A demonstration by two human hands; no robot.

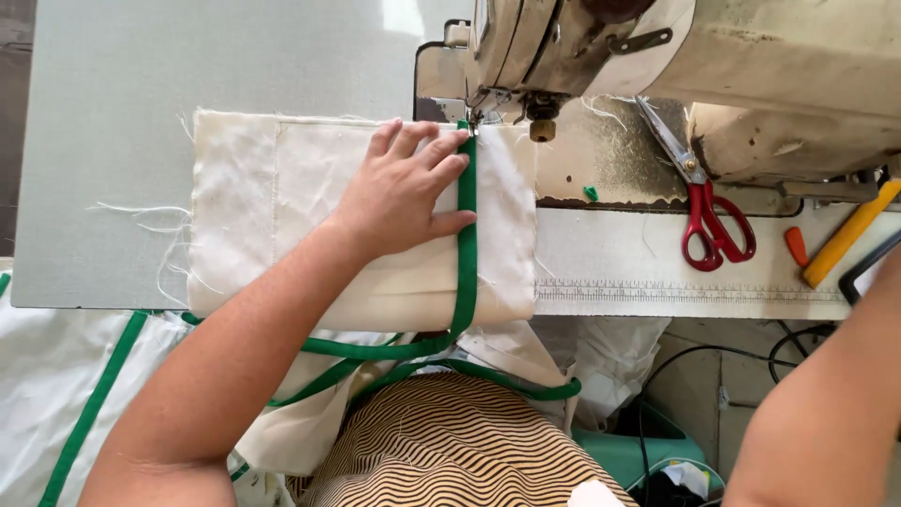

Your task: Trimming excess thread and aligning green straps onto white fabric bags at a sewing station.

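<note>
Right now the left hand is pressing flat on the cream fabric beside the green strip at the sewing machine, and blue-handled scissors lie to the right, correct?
Not quite: the scissors have red handles, not blue, as the head view shows. The rest stands: the left hand presses flat on the cream fabric, its fingers against the green strip, just before the sewing machine.

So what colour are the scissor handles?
Red. The scissors lie by the sewing machine, clearest in the head view.

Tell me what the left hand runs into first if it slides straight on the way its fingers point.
The left hand, flat on the cream fabric, points up-right along the green tape. It would likely first meet the sewing machine's presser foot and needle area, just beyond the fingertips.
</note>
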